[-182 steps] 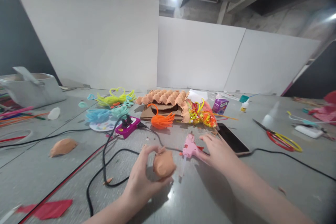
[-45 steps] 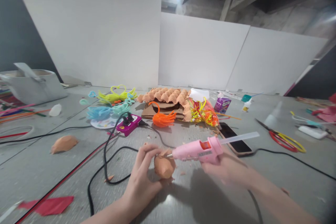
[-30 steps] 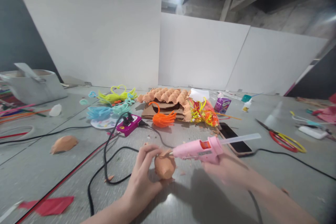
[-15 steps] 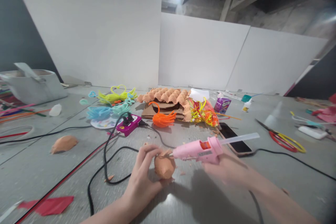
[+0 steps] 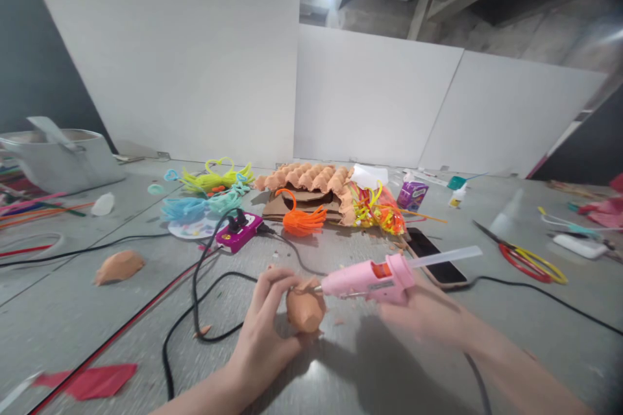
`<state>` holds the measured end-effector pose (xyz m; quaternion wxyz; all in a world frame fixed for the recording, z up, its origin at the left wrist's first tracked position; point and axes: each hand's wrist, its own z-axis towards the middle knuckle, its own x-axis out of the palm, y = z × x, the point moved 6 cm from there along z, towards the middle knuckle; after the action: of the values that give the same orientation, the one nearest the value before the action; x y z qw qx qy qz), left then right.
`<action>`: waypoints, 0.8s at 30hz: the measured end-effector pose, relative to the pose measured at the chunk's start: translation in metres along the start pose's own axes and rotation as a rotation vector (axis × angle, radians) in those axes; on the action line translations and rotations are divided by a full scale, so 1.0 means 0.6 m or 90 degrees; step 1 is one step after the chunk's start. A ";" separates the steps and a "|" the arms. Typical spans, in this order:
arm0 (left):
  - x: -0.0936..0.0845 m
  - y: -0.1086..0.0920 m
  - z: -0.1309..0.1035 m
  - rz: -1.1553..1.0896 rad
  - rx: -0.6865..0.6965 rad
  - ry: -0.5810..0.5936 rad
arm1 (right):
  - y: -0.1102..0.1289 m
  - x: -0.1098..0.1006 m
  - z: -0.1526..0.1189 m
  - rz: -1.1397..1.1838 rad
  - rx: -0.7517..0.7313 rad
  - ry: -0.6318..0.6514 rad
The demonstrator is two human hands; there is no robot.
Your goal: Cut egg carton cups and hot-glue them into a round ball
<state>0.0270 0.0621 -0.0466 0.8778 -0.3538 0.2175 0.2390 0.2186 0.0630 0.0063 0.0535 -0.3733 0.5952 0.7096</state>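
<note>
My left hand (image 5: pixel 270 321) is closed round an orange-brown egg carton cup (image 5: pixel 306 310), held low over the table with fingers behind it and thumb below. In my right hand (image 5: pixel 423 311) is a pink hot glue gun (image 5: pixel 367 277), a clear glue stick (image 5: pixel 445 257) poking out of its back end. The metal nozzle touches or nearly touches the top edge of the cup; I cannot tell if glue is flowing. The grip and trigger are largely covered by my right fingers.
Behind stand an egg carton piece (image 5: pixel 311 176) on cardboard, an orange pipe-cleaner bundle (image 5: pixel 304 220) and a purple power strip (image 5: pixel 238 231) with looping black cables. A phone (image 5: pixel 435 259) and scissors (image 5: pixel 530 262) lie right. Another carton cup (image 5: pixel 119 267) and red scrap (image 5: pixel 92 381) lie left.
Almost nothing differs. The glue gun has shifted very slightly to the right, its nozzle still at the cup's top edge; the left hand holds still.
</note>
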 end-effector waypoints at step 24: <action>-0.006 0.009 -0.002 -0.001 -0.043 -0.024 | -0.010 -0.031 -0.015 -0.004 0.125 -0.015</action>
<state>0.0208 0.0636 -0.0482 0.8695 -0.3788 0.1921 0.2522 0.2391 0.0637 0.0121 0.0988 -0.3598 0.6603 0.6518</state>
